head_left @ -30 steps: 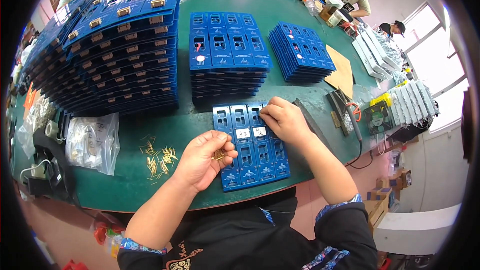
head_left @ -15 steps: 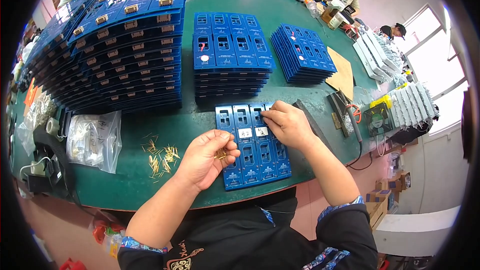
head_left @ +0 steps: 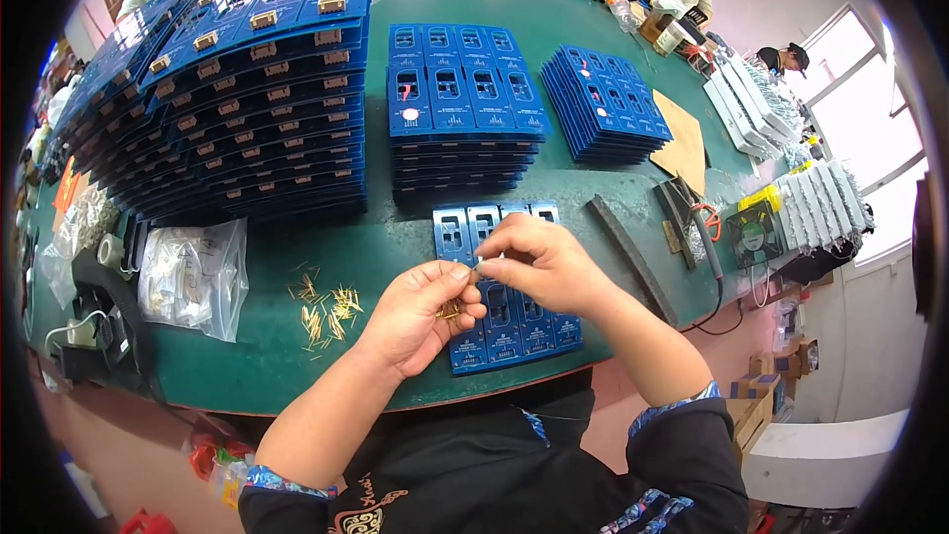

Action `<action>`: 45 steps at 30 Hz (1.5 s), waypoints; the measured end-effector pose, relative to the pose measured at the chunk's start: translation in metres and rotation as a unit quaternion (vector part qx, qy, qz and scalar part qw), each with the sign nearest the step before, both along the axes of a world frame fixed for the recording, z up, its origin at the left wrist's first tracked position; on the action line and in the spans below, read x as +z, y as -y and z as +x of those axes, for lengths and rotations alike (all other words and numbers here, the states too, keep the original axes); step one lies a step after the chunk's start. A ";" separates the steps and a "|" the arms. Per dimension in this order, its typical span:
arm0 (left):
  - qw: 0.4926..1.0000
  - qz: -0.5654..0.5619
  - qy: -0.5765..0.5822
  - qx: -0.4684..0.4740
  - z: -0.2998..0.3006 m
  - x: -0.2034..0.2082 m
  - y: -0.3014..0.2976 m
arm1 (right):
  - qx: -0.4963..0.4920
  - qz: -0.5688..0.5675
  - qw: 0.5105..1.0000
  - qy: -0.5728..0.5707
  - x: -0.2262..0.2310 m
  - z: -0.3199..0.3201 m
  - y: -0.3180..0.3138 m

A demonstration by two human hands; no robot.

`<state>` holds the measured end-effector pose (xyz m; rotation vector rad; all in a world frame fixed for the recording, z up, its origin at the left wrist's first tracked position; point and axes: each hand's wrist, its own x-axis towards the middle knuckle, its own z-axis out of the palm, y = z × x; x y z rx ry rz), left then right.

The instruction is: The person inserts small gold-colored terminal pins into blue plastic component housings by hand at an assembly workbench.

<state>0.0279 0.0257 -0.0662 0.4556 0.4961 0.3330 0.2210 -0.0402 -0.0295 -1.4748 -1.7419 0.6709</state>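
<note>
A blue circuit board panel (head_left: pixel 509 341) with several cut-out windows lies flat at the table's near edge. Over its left part, my left hand (head_left: pixel 410 321) is curled palm up around several thin brass pins (head_left: pixel 451 309). My right hand (head_left: pixel 544 262) is closed in a pinch, its fingertips meeting the left thumb and forefinger above the panel. Whatever sits between those fingertips is too small to make out. The hands hide the panel's middle. Left of my left hand, a loose heap of brass pins (head_left: pixel 331 316) lies on the green table (head_left: pixel 287 376).
Tall stacked blue boards (head_left: pixel 267 129) rise at the left. Two lower board stacks (head_left: pixel 465 109) (head_left: pixel 608 104) stand beyond the panel. A clear bag of white parts (head_left: pixel 193 277) lies left. Right are a dark bar (head_left: pixel 633 262), a soldering iron (head_left: pixel 710 242) and a small fan (head_left: pixel 753 235). Co-workers sit beyond.
My right hand has moved left and nearer from the panel's far part to my left fingertips. The left hand keeps its brass pins. The view has shifted slightly.
</note>
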 end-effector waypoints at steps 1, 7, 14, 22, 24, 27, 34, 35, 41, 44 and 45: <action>1.000 -0.006 0.002 -0.004 0.000 0.000 0.000 | -0.001 -0.039 0.999 -0.021 0.006 -0.007 0.000; 1.000 0.011 -0.018 -0.011 0.000 0.002 0.001 | -0.077 -0.032 0.993 -0.085 -0.007 0.005 0.002; 0.999 0.015 -0.022 0.022 0.000 0.002 0.001 | -0.137 -0.006 0.988 0.072 -0.026 0.057 -0.001; 1.000 0.019 -0.017 0.015 0.001 0.000 0.000 | -0.125 -0.016 0.985 0.121 -0.026 0.054 -0.003; 0.999 0.020 -0.021 0.016 0.002 0.002 0.000 | -0.119 -0.011 0.983 0.141 -0.026 0.054 -0.004; 0.999 0.021 -0.025 0.017 0.002 0.003 0.000 | -0.119 -0.002 0.979 0.163 -0.025 0.054 -0.004; 0.999 0.018 -0.027 0.016 0.001 0.004 -0.001 | -0.075 0.023 0.965 0.249 -0.022 0.049 -0.006; 0.999 0.018 -0.027 0.017 0.001 0.004 -0.001 | -0.074 0.016 0.961 0.264 -0.020 0.048 -0.005; 1.000 0.009 -0.010 0.021 0.000 0.002 -0.002 | -0.082 0.052 0.955 0.279 -0.017 0.044 0.004; 1.000 -0.004 -0.008 0.027 0.000 0.003 -0.002 | -0.058 0.072 0.953 0.290 -0.017 0.045 0.008; 1.000 -0.001 -0.007 0.025 0.001 0.002 -0.001 | -0.055 0.083 0.952 0.290 -0.017 0.045 0.009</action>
